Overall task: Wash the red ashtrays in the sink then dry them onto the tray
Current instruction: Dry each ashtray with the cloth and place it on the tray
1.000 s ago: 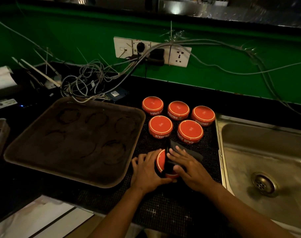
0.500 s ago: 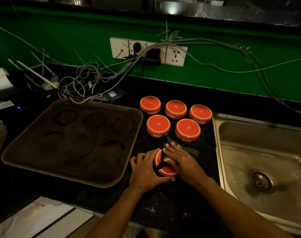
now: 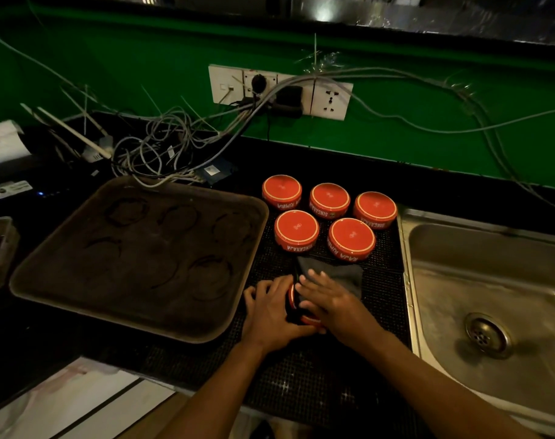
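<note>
At a dim bar counter, a person's left hand (image 3: 271, 312) grips a red ashtray (image 3: 307, 319) tipped on its edge on the black mesh mat (image 3: 301, 381), while the right hand (image 3: 330, 301), fingers laid nearly flat, presses a dark cloth (image 3: 339, 272) against it. Just beyond, five more red ashtrays (image 3: 328, 215) sit upside down on the mat in two rows. To their left lies the brown tray (image 3: 136, 258), marked with ring stains; to the right, the steel sink (image 3: 491, 299). Tangled cables (image 3: 162, 150) hang from a wall socket (image 3: 279, 90) on the green wall behind.
</note>
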